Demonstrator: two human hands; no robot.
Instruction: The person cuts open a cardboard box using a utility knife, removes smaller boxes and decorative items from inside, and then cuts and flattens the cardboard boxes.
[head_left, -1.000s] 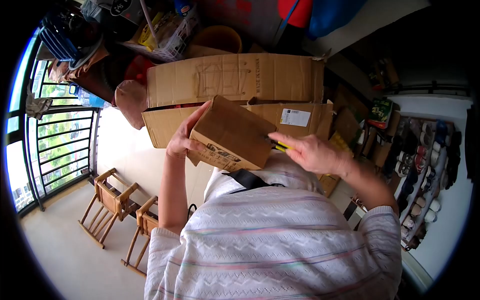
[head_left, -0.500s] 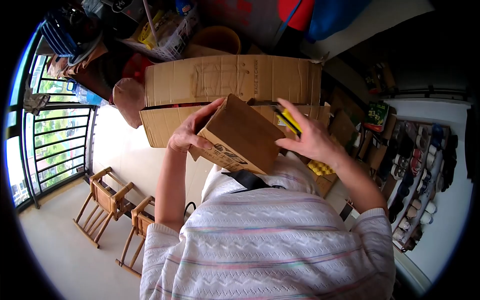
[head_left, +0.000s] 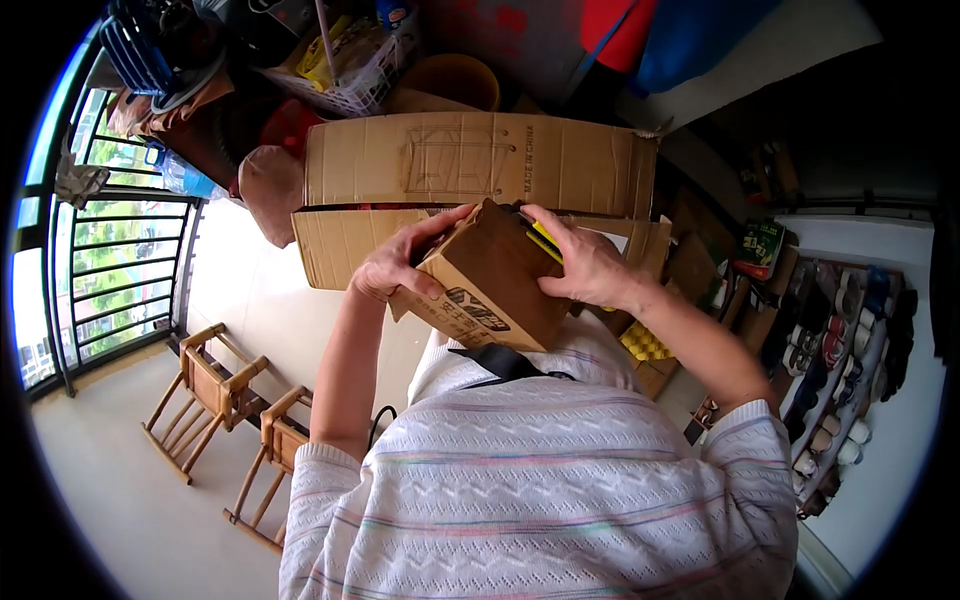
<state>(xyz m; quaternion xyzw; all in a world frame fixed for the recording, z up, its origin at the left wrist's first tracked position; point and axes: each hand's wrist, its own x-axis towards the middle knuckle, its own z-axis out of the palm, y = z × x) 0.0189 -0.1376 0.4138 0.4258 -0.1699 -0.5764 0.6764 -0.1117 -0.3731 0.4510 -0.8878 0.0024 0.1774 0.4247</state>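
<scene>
A small brown cardboard box [head_left: 495,265] with dark printing on its side is tilted in front of my body. My left hand [head_left: 403,265] grips its left edge, thumb on the printed side and fingers at the far edge. On the right, my right hand [head_left: 592,265] is closed around a yellow-and-black box cutter [head_left: 544,242], with its thumb and fingers against the small box. The cutter's blade tip is hidden. Just beyond stands a large cardboard carton [head_left: 460,160] with its top flaps parted by a narrow gap.
Two bamboo chairs [head_left: 215,385] stand on the floor at the left, near a barred railing [head_left: 125,270]. A shoe rack [head_left: 840,370] is at the right. Behind the carton are a white basket [head_left: 365,88] and a yellow bucket [head_left: 455,80].
My right hand has moved left and closer to the small box with the box cutter, and its fingers now touch the box. My left hand keeps its grip.
</scene>
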